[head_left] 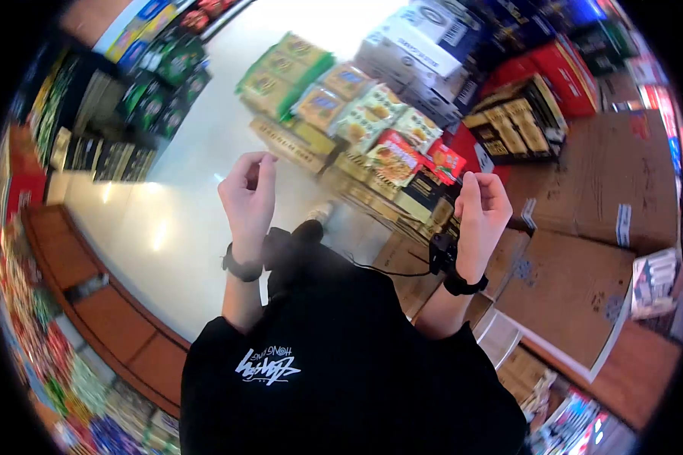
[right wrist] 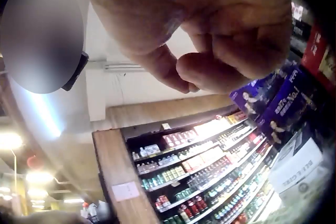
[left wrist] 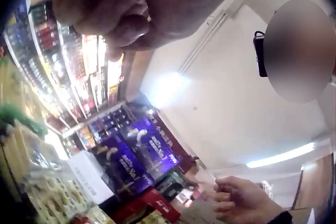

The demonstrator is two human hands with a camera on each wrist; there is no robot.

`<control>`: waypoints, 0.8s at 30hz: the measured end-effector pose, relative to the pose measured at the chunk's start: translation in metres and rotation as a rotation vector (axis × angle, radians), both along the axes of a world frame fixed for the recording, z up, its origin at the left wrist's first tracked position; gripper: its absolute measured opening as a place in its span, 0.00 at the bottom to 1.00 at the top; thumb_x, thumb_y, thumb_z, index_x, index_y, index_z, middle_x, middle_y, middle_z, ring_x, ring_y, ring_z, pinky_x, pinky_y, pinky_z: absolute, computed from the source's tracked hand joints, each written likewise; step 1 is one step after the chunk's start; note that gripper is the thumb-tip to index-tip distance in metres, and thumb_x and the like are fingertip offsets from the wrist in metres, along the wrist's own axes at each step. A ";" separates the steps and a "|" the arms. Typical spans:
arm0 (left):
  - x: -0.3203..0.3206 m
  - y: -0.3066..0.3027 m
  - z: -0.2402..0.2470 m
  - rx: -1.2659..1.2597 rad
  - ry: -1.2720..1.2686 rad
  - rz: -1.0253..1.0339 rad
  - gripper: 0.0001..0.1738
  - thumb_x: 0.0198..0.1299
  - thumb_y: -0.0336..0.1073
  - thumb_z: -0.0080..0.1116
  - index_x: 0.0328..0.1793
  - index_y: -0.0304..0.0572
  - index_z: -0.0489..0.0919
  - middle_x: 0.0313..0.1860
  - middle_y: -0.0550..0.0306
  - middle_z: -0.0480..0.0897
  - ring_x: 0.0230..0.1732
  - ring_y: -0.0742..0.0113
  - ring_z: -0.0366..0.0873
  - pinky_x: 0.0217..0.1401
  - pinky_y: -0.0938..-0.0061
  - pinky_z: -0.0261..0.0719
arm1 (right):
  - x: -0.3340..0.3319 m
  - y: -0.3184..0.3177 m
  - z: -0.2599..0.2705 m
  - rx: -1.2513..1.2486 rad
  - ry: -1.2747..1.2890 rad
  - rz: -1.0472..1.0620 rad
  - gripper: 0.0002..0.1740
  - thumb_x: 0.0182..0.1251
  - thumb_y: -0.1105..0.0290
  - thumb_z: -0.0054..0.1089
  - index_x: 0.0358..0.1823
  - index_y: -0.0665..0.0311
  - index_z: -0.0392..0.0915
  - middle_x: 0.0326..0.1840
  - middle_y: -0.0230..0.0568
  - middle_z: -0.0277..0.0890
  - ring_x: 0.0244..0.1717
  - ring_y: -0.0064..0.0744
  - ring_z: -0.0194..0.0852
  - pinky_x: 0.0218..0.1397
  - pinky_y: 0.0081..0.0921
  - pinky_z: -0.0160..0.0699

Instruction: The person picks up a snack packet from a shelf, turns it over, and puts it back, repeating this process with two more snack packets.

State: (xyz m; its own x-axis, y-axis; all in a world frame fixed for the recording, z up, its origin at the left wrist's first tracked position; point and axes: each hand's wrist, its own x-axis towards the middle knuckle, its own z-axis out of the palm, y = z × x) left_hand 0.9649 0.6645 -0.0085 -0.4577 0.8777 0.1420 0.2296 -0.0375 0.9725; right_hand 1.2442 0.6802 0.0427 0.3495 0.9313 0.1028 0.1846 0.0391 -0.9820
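Observation:
My left hand (head_left: pixel 248 199) is raised in front of the body, fingers loosely curled and holding nothing. The right hand (head_left: pixel 482 216) is held up likewise, its thumb close to the fingertips. In the right wrist view, that hand's thumb and forefinger form a ring around bare air. Beyond and between the hands, a red food packet (head_left: pixel 395 158) lies on stacked gold and black boxes (head_left: pixel 372 180). Alongside it are pale packets (head_left: pixel 368 117) and a green-edged multipack (head_left: pixel 284 72). Both hands appear apart from these goods.
Large brown cartons (head_left: pixel 584 178) stand at the right, with a black-and-gold box (head_left: pixel 516 125) beside them. White cartons (head_left: pixel 417 49) are piled at the back. Low brown shelving (head_left: pixel 102 296) edges the pale floor (head_left: pixel 152 227) at left. A black cable (head_left: pixel 387 271) hangs near the right wrist.

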 end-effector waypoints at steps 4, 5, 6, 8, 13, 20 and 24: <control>-0.024 -0.060 0.005 -0.056 -0.026 0.172 0.05 0.63 0.28 0.57 0.38 0.33 0.81 0.18 0.70 0.72 0.20 0.86 0.60 0.22 0.85 0.55 | -0.022 -0.011 -0.013 0.011 0.076 0.189 0.09 0.69 0.72 0.60 0.30 0.66 0.73 0.24 0.20 0.68 0.25 0.08 0.60 0.28 0.11 0.57; -0.032 -0.074 -0.004 -0.080 -0.033 0.186 0.05 0.62 0.28 0.57 0.38 0.33 0.81 0.18 0.70 0.72 0.20 0.86 0.60 0.22 0.85 0.55 | -0.031 -0.013 -0.016 0.024 0.111 0.230 0.09 0.69 0.72 0.60 0.29 0.66 0.73 0.24 0.20 0.68 0.25 0.08 0.60 0.28 0.11 0.57; -0.040 -0.086 -0.005 -0.103 -0.041 0.201 0.05 0.62 0.28 0.58 0.37 0.33 0.81 0.18 0.71 0.71 0.20 0.86 0.59 0.22 0.85 0.55 | -0.040 -0.015 -0.017 0.036 0.145 0.270 0.10 0.69 0.72 0.60 0.29 0.66 0.73 0.24 0.20 0.68 0.25 0.08 0.60 0.28 0.11 0.57; -0.052 -0.112 -0.002 -0.141 -0.106 0.259 0.06 0.62 0.29 0.58 0.36 0.33 0.81 0.17 0.71 0.69 0.18 0.85 0.59 0.21 0.84 0.54 | -0.060 -0.020 -0.016 0.029 0.136 0.339 0.09 0.68 0.72 0.60 0.29 0.65 0.73 0.22 0.19 0.67 0.23 0.07 0.59 0.26 0.11 0.56; -0.090 -0.167 0.001 -0.017 -0.242 0.409 0.08 0.66 0.30 0.53 0.37 0.33 0.80 0.15 0.72 0.63 0.15 0.85 0.52 0.18 0.83 0.45 | -0.123 -0.030 -0.005 0.069 0.115 0.544 0.09 0.69 0.71 0.60 0.30 0.65 0.74 0.21 0.21 0.67 0.20 0.08 0.60 0.22 0.11 0.56; -0.181 -0.260 -0.004 0.167 -0.282 0.685 0.08 0.67 0.30 0.53 0.37 0.33 0.79 0.15 0.73 0.62 0.15 0.86 0.52 0.17 0.83 0.45 | -0.260 -0.063 0.012 0.088 0.107 0.839 0.08 0.69 0.71 0.60 0.30 0.65 0.74 0.21 0.22 0.69 0.19 0.09 0.61 0.22 0.11 0.57; -0.257 -0.328 0.004 0.123 -0.155 0.913 0.07 0.65 0.29 0.56 0.36 0.33 0.81 0.18 0.73 0.67 0.20 0.87 0.58 0.21 0.85 0.50 | -0.375 -0.101 0.033 0.085 0.063 0.985 0.10 0.68 0.72 0.61 0.28 0.66 0.73 0.21 0.20 0.67 0.22 0.07 0.59 0.25 0.11 0.56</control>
State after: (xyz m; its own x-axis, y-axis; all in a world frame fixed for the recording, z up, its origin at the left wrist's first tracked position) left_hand 0.7082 0.3361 -0.0042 -0.9844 0.1516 0.0897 0.0890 -0.0114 0.9960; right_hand 0.8695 0.5787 0.0760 -0.5700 0.7993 0.1903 -0.0203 0.2179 -0.9758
